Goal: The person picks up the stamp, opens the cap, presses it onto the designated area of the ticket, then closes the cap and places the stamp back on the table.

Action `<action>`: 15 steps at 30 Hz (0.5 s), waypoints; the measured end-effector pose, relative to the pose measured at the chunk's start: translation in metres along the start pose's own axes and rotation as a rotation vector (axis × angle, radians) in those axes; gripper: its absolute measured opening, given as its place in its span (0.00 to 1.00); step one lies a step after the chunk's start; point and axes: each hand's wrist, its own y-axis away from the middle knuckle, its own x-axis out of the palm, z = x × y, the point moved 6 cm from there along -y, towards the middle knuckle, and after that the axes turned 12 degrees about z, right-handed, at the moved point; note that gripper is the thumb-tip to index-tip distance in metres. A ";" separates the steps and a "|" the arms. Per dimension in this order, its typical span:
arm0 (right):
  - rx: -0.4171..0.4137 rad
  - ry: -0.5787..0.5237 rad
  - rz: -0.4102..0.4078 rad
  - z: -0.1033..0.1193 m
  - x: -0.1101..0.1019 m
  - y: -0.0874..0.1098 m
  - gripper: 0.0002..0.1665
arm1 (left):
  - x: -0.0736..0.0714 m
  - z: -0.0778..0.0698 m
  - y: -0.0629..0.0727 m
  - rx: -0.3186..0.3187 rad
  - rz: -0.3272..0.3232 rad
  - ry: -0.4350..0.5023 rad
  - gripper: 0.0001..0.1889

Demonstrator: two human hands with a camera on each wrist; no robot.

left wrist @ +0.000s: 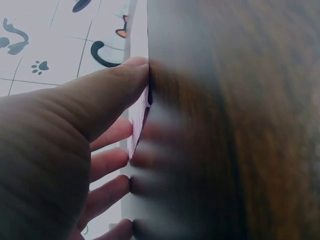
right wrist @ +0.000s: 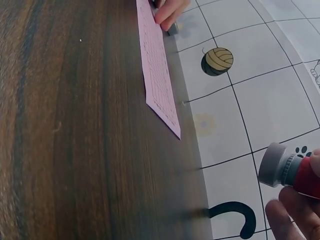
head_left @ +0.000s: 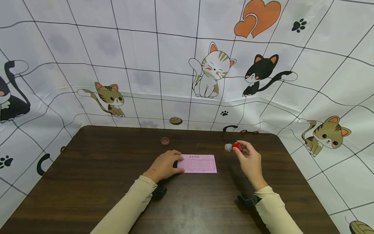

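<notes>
A pink printed form [head_left: 198, 163] lies flat on the table. My left hand [head_left: 167, 165] rests on its left end, thumb at the near corner and fingers at the far corner. In the left wrist view, the thumb [left wrist: 110, 87] touches the form's edge and the other fingers are spread, tips down. To the right, above the table, my right hand [head_left: 250, 162] grips a red stamp [right wrist: 305, 176] between thumb and fingers. Its grey round end [right wrist: 270, 165] points left, toward the form's side; the gripping fingers cover part of the red body.
A small round cap [head_left: 165, 141] with a reddish inside sits near the far edge of the dark wooden table [head_left: 96, 182]. A white cloth [head_left: 140, 81] with cats and grid lines hangs behind and beside the table. Dark bands [head_left: 249, 199] circle both wrists.
</notes>
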 end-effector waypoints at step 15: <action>-0.040 -0.036 -0.004 0.047 0.001 0.006 0.18 | 0.001 -0.003 -0.003 0.002 0.007 -0.029 0.28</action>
